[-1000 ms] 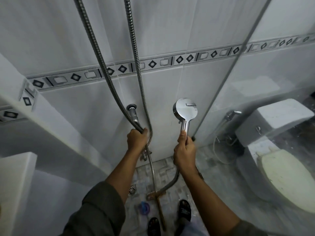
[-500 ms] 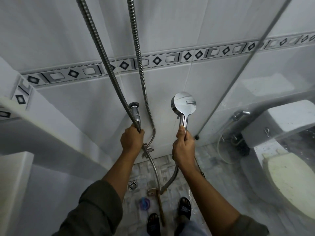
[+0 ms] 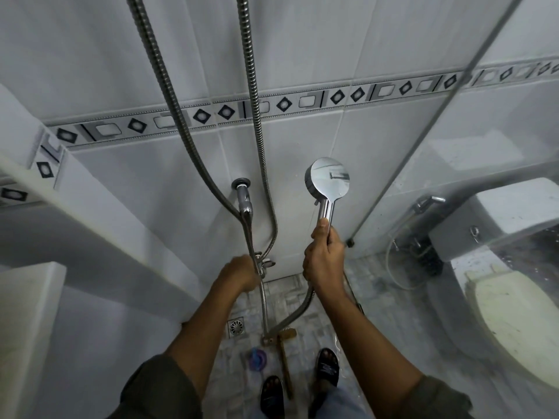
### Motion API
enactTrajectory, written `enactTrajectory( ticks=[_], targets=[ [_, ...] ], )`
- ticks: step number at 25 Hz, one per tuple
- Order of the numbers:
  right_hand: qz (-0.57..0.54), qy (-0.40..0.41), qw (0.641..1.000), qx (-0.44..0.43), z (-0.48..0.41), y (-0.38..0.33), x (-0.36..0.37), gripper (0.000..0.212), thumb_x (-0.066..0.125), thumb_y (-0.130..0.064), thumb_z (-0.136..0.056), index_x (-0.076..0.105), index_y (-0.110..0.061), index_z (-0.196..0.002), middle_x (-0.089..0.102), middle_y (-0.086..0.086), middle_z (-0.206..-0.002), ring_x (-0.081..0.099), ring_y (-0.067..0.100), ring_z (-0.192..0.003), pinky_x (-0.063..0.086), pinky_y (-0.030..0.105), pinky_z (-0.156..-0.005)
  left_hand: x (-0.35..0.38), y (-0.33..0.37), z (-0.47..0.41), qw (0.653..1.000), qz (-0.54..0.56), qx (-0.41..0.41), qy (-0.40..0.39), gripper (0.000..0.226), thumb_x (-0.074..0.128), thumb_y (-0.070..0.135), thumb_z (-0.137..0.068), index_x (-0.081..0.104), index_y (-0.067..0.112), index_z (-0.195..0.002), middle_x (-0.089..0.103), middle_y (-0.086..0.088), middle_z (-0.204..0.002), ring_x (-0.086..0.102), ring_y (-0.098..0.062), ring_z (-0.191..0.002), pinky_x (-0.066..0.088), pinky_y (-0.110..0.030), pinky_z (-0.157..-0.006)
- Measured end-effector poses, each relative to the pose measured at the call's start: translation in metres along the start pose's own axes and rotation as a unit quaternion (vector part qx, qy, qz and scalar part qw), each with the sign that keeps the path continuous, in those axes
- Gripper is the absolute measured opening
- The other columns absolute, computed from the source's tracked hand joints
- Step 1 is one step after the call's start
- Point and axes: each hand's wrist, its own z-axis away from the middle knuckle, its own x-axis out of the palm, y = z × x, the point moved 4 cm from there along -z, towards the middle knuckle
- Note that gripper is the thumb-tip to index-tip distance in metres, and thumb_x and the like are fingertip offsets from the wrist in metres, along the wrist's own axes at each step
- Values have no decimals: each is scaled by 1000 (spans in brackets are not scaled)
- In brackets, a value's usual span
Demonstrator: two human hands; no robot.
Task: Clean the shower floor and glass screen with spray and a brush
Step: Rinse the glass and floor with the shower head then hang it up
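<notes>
My right hand [image 3: 325, 261] grips the handle of a chrome shower head [image 3: 328, 179], held upright in front of the tiled wall with its round back toward me. My left hand [image 3: 240, 275] is blurred and sits low against the small valve [image 3: 266, 264] on the hose; its grip is unclear. On the shower floor [image 3: 305, 300] lies a wooden-handled brush [image 3: 284, 358], and beside it a blue-purple bottle [image 3: 257, 359] seen from above. The glass screen [image 3: 453, 176] stands to the right.
A chrome wall tap [image 3: 243, 198] and two metal hoses [image 3: 251, 86] hang ahead. A floor drain [image 3: 236, 327] is near my sandalled feet [image 3: 326, 365]. Behind the glass are a toilet [image 3: 514, 313] and a bidet sprayer [image 3: 429, 202]. A white ledge [image 3: 27, 297] is at the left.
My left hand has dropped from the wall tap's handle down to the small valve below it. My right hand still holds the shower head upright.
</notes>
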Motion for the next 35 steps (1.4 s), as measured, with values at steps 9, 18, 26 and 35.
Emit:
enactTrajectory(
  ticks=[9, 18, 26, 35],
  targets=[
    [-50, 19, 998, -39, 9, -58, 6, 46, 31, -52, -107, 52, -12, -95, 40, 7, -59, 35, 15, -44, 30, 24, -43, 85, -14, 34, 976, 73, 165, -120, 11, 73, 30, -83, 68, 26, -92, 69, -2, -105, 66, -21, -99, 49, -27, -82],
    [-8, 40, 987, -154, 28, -118, -2, 32, 32, -34, -109, 55, -12, -105, 48, 8, -65, 42, 20, -50, 36, 27, -40, -45, -52, 54, 933, 201, 122, 271, 33, 69, 33, -91, 59, 14, -66, 64, -7, -65, 61, -25, -63, 51, -36, -63],
    [3, 5, 965, -263, 24, -183, 11, 23, 44, -41, -106, 53, -24, -94, 47, -2, -63, 41, 15, -50, 37, 28, -42, -185, 26, 142, 856, 189, 218, 429, 38, 73, 20, -82, 50, 19, -52, 52, 3, -51, 56, -21, -54, 37, -28, -52],
    [-84, 66, 962, -251, -15, -245, -22, 31, 37, -45, -107, 50, -20, -95, 44, -1, -60, 38, 10, -41, 33, 22, -38, -288, 136, 195, 805, 100, 320, 489, 31, 68, 29, -75, 49, 18, -53, 57, 0, -54, 60, -25, -57, 46, -31, -54]
  ],
)
